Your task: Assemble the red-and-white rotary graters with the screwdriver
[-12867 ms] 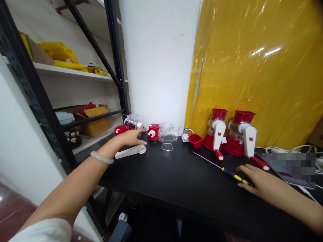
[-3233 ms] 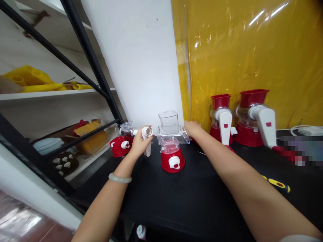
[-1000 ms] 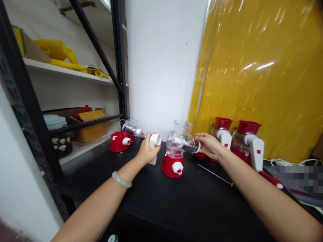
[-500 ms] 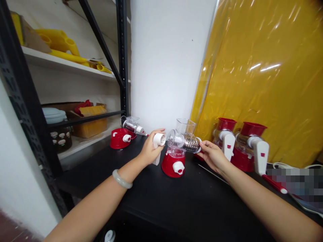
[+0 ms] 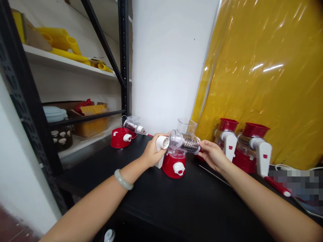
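A grater with a red base (image 5: 174,165) and a clear hopper (image 5: 187,126) stands on the black table (image 5: 176,208). My left hand (image 5: 151,154) is closed around a white crank handle (image 5: 161,144), whose round end sits against the left end of the metal grating drum (image 5: 185,143). My right hand (image 5: 213,155) grips the drum's right end, which lies across the clear housing.
Two assembled red-and-white graters (image 5: 228,143) (image 5: 254,148) stand at the right by the yellow plastic sheet. Another partly built grater (image 5: 124,132) sits at the left near a black shelf rack (image 5: 123,60). A thin screwdriver shaft (image 5: 214,171) lies behind my right wrist.
My left hand has brought the white handle rightward until it meets the drum's end. My right hand stays on the drum. The camera view shifted slightly.
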The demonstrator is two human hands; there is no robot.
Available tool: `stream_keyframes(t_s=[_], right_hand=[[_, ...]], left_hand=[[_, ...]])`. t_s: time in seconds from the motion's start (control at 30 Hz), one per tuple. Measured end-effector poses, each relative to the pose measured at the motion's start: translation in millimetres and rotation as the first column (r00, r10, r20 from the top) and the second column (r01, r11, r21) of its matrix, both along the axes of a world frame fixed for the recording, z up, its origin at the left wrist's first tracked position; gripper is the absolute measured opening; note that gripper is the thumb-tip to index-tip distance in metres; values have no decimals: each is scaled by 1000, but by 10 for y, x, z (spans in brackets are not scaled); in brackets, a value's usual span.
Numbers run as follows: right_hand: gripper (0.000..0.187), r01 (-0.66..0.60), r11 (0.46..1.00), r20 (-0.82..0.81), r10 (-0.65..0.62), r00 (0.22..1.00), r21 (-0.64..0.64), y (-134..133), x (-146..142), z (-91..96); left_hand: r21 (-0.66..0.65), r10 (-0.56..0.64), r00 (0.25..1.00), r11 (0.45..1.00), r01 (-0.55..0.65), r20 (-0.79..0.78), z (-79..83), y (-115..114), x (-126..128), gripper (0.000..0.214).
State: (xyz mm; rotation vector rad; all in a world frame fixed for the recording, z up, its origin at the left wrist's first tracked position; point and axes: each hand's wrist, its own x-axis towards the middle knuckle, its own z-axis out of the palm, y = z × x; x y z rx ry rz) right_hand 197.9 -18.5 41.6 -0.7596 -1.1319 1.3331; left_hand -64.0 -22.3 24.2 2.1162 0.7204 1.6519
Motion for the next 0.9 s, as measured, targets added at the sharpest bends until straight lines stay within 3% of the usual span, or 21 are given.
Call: stream_keyframes(t_s=[0.37, 0.77, 0.9], right_hand=[[43, 4, 1000, 45, -5, 999, 21, -60, 14, 26], [44, 98, 994, 41, -100, 994, 52, -53, -61, 20], [41, 68, 995, 48, -72, 996, 78, -58, -81, 23]], left_hand=[[16, 31, 999, 999, -31, -10, 39, -42, 2, 38], [45, -7, 1000, 999, 7, -1, 22, -38, 4, 38], [50, -25, 1000, 998, 24, 8, 18, -24, 2, 39]])
